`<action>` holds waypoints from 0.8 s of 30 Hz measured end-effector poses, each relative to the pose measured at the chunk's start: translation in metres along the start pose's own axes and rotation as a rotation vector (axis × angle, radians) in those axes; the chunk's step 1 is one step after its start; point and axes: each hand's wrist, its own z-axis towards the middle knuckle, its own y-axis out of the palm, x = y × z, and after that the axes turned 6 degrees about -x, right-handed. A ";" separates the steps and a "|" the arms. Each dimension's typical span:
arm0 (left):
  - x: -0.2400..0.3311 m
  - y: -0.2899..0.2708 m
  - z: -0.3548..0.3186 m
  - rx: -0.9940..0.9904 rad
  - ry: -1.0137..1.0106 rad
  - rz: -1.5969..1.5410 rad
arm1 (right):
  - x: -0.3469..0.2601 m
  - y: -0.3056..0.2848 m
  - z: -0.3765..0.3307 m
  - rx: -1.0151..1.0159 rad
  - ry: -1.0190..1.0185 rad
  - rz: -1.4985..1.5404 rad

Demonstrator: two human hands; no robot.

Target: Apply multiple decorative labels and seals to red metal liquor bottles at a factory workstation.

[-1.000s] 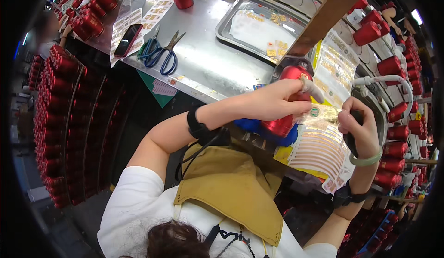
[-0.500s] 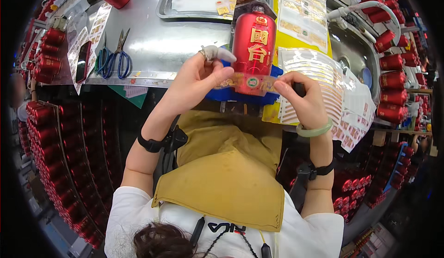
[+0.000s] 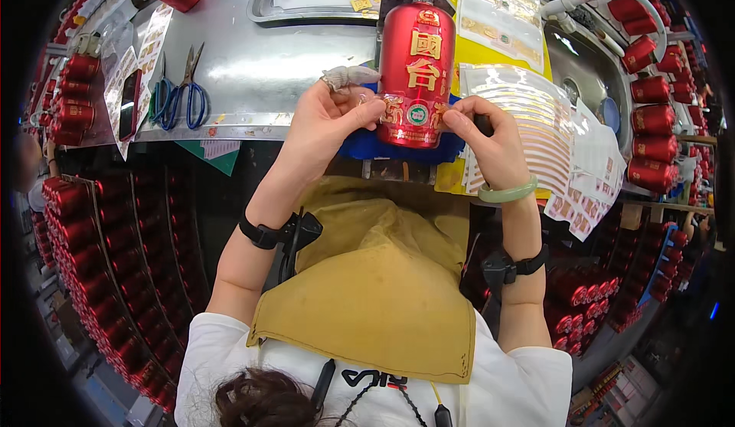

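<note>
A red bottle (image 3: 417,36) with raised-looking gold characters lies neck away from me on a blue pad (image 3: 360,148). Across its lower body runs a clear decal strip (image 3: 418,114) with gold ornament and a green round emblem. My left hand (image 3: 321,121) pinches the strip's left end between thumb and fingers; a whitish cover (image 3: 351,77) wraps one of its fingers. At the bottle's right edge, my right hand (image 3: 494,140) pinches the other end. The strip looks laid against the bottle, though whether it touches all along I cannot tell.
Sheets of curved gold decals (image 3: 521,113) lie to the right, beside a sink (image 3: 570,63). Blue-handled scissors (image 3: 186,98) and a phone (image 3: 130,105) are at the left. Behind stands a metal tray (image 3: 306,19). Racks of red bottles (image 3: 99,251) flank me.
Both hands have moved the strip up the bottle from near its base. The strip, slack and brownish before, now shows its ornament clearly against the red surface.
</note>
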 end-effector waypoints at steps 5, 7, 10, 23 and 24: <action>0.000 -0.001 0.002 -0.004 -0.012 -0.039 | 0.003 0.002 0.001 0.012 -0.024 0.027; 0.000 -0.001 0.003 0.007 -0.011 -0.059 | 0.004 0.001 0.001 0.012 0.015 0.007; 0.002 0.000 0.003 0.012 -0.019 -0.043 | 0.003 0.003 0.001 0.023 0.012 0.014; 0.002 0.004 0.001 0.040 -0.021 -0.075 | -0.003 0.000 0.001 -0.009 0.029 -0.039; 0.001 0.003 0.001 0.032 -0.020 -0.071 | -0.003 0.000 0.001 -0.012 0.030 -0.038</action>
